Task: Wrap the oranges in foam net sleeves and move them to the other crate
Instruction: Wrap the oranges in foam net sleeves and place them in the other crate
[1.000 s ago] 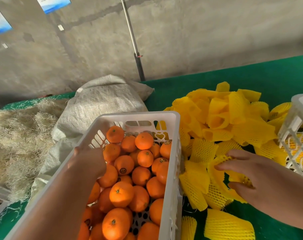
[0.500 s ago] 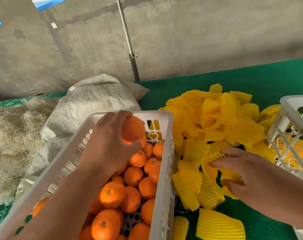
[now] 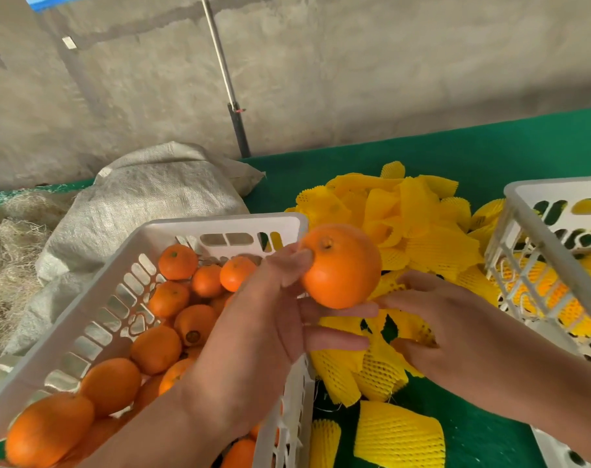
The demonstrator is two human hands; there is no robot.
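My left hand (image 3: 270, 319) holds one orange (image 3: 341, 265) between thumb and fingers, lifted past the right rim of the white crate (image 3: 219, 224) that is full of loose oranges (image 3: 158, 346). My right hand (image 3: 456, 332) lies just right of it, on the heap of yellow foam net sleeves (image 3: 415, 224), pinching one sleeve (image 3: 409, 329) between thumb and fingers. At the right edge stands a second white crate (image 3: 537, 238) with sleeved oranges (image 3: 537, 285) inside.
A grey woven sack (image 3: 145, 204) lies behind the left crate, with a pile of straw (image 3: 13, 251) to its left. Green cloth (image 3: 456, 153) covers the table. A metal pole (image 3: 226, 79) rises against the concrete wall. More sleeves (image 3: 398, 434) lie at the front.
My left hand picked an orange out of the crate and carried it right, over the rim, toward my right hand. My right hand stayed on the sleeves, closing on one.
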